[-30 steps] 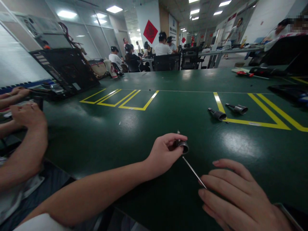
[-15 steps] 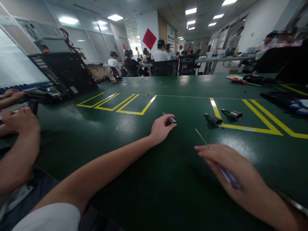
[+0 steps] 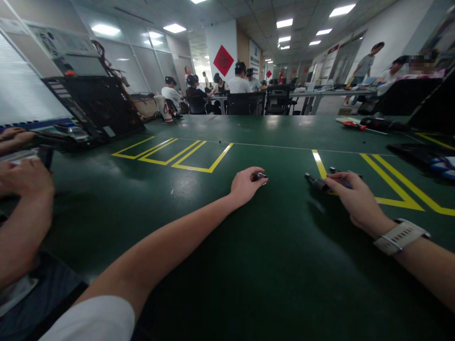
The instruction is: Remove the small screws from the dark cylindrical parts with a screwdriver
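Note:
My left hand (image 3: 247, 184) is curled with thumb and fingers pinching a short dark metal socket bit (image 3: 259, 176) just over the green table; part of the bit is hidden. Farther right, my right hand (image 3: 355, 201), wearing a pale watch strap (image 3: 401, 237), has its thumb and fingertips closed at the wide end of another socket bit (image 3: 315, 182). Its narrow shank points away to the left. Whether that bit is off the table I cannot tell. Behind the fingers lies one more socket bit (image 3: 333, 170), mostly covered.
Yellow tape outlines (image 3: 194, 168) mark the green table (image 3: 227, 246) left and right. A red-handled screwdriver (image 3: 353, 125) lies at the far right, near a dark tray (image 3: 408, 147). Another person's hand (image 3: 28, 177) is at the left, before a black case (image 3: 95, 109).
My right hand has moved forward to the socket bits; the thin-shafted tool with a purplish handle seen in it earlier no longer shows. My left hand has shifted slightly right, still holding its bit.

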A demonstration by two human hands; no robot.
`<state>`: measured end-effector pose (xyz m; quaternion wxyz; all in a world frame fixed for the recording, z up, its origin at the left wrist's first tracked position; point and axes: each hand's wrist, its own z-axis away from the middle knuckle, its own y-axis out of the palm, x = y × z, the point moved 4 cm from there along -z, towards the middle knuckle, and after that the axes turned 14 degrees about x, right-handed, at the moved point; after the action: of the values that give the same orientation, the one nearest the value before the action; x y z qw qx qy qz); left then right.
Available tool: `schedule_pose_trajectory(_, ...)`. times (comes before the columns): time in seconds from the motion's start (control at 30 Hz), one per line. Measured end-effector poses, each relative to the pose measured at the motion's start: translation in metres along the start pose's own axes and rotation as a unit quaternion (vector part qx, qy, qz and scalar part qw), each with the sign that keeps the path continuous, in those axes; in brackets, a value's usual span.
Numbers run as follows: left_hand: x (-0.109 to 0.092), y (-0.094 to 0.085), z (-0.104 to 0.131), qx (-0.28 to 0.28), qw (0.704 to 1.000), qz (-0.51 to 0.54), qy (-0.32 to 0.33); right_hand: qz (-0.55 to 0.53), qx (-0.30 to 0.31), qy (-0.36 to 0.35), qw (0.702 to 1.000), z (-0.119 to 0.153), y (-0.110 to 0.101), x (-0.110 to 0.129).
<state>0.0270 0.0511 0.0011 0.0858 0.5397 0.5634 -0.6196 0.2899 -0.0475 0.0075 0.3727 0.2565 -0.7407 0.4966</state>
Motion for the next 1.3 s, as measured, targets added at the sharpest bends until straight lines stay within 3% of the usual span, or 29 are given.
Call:
schedule_pose_trajectory(0.17,-0.004,0.000,0.000,0.018,1.000,0.007,0.012,0.010,0.063,0.061,0.996,-0.008,0.013,-0.002)
schedule_pose_trajectory(0.3,-0.005,-0.001,0.000,0.021,1.000,0.017,0.005,0.010,0.110,0.070,0.991,-0.005,0.019,0.005)
schedule_pose_trajectory(0.5,-0.008,-0.009,-0.009,-0.014,0.997,0.071,0.027,-0.003,0.201,0.025,0.979,0.012,0.027,0.026)
schedule_pose_trajectory(0.63,-0.029,-0.013,-0.034,-0.027,0.995,0.082,0.055,-0.003,0.280,-0.071,0.957,0.037,0.048,0.054)
schedule_pose_trajectory(0.7,-0.046,-0.008,-0.050,0.003,0.995,0.061,0.074,-0.013,0.312,-0.114,0.943,0.054,0.064,0.071)
schedule_pose_trajectory(0.8,-0.073,0.011,-0.068,0.105,0.990,-0.006,0.099,-0.044,0.372,-0.121,0.919,0.079,0.087,0.091)
schedule_pose_trajectory(0.9,-0.090,0.041,-0.073,0.229,0.965,-0.068,0.108,-0.063,0.408,-0.121,0.903,0.099,0.101,0.104)
schedule_pose_trajectory(1.0,-0.096,0.066,-0.071,0.306,0.938,-0.118,0.114,-0.076,0.416,-0.131,0.897,0.108,0.106,0.108)
schedule_pose_trajectory(1.13,-0.098,0.078,-0.067,0.349,0.912,-0.175,0.130,-0.086,0.415,-0.131,0.896,0.109,0.106,0.109)
schedule_pose_trajectory(1.3,-0.111,0.059,-0.058,0.316,0.903,-0.243,0.162,-0.077,0.419,-0.132,0.895,0.108,0.106,0.112)
